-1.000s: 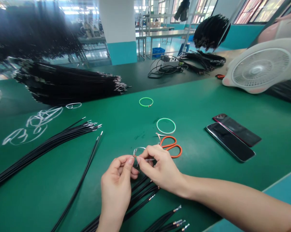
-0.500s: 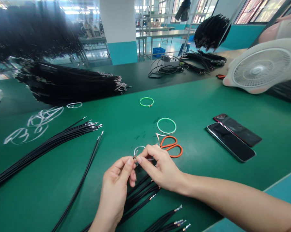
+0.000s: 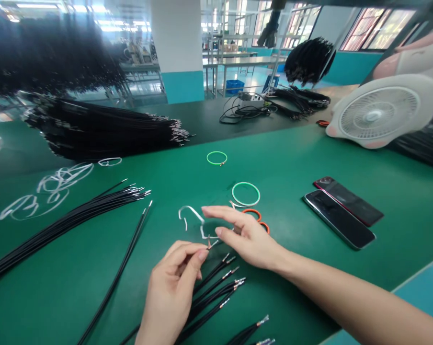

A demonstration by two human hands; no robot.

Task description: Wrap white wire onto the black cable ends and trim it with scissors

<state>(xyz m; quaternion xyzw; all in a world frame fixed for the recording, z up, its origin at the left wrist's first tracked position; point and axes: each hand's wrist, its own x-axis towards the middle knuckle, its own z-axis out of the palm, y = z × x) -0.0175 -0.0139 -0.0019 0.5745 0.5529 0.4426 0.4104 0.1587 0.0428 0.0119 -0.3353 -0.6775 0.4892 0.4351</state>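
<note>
My left hand (image 3: 182,268) pinches a black cable between thumb and fingertips; the cable's bare end (image 3: 213,244) pokes out past them, and the rest is hidden by the hand. My right hand (image 3: 248,235) is just above and to the right, its thumb and index finger spread apart with nothing between them. A thin white strip (image 3: 197,215) curls beside the right fingertips. Behind the right hand are scissors with orange handles (image 3: 253,214), partly covered. Below both hands lie several black cables with metal-tipped ends (image 3: 231,287).
Green and white rings (image 3: 245,193) lie ahead on the green table. Two phones (image 3: 340,218) and a white fan (image 3: 378,112) are on the right. To the left are black cable bundles (image 3: 105,206), a larger pile (image 3: 112,129) and white scraps (image 3: 62,177).
My right hand has opened and drawn away from the left fingertips. The white strip now shows spread out beside it. The cable end in my left hand has come into view.
</note>
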